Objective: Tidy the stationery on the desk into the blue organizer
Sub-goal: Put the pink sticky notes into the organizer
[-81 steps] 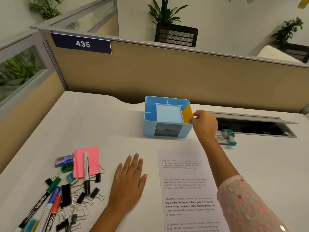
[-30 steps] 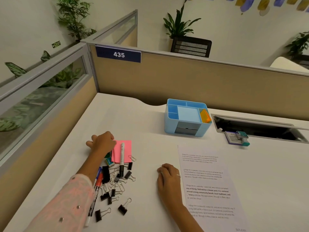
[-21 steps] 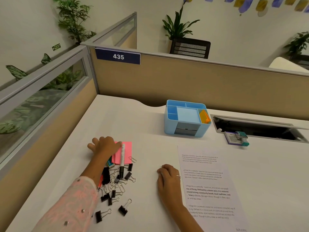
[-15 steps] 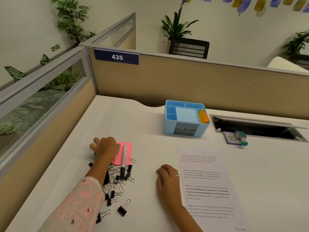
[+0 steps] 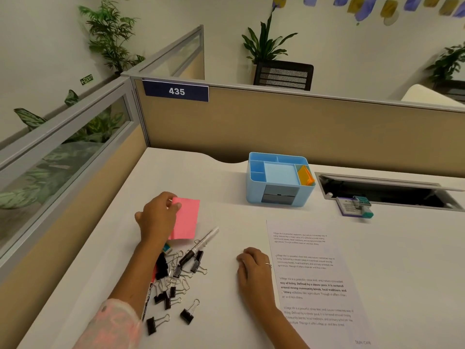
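The blue organizer (image 5: 278, 197) stands at the back of the desk, with orange notes (image 5: 305, 175) in its right compartment. My left hand (image 5: 157, 217) pinches the top edge of a pink sticky-note pad (image 5: 187, 220) and holds it tilted just above the desk. A white marker with a black cap (image 5: 201, 244) lies slanted just right of the pad. Several black binder clips (image 5: 187, 316) and paper clips lie scattered below, with another marker (image 5: 148, 298) partly hidden under my left forearm. My right hand (image 5: 254, 269) rests on the desk, fingers loosely curled, holding nothing.
A printed sheet (image 5: 314, 280) lies to the right of my right hand. A purple box with a teal stapler (image 5: 357, 206) sits by the open cable slot (image 5: 387, 192). Beige partition walls close the desk at the back and left.
My left hand has taken hold of the pink pad and raised it off the desk. The white marker that lay on the pad now lies on the desk beside it.
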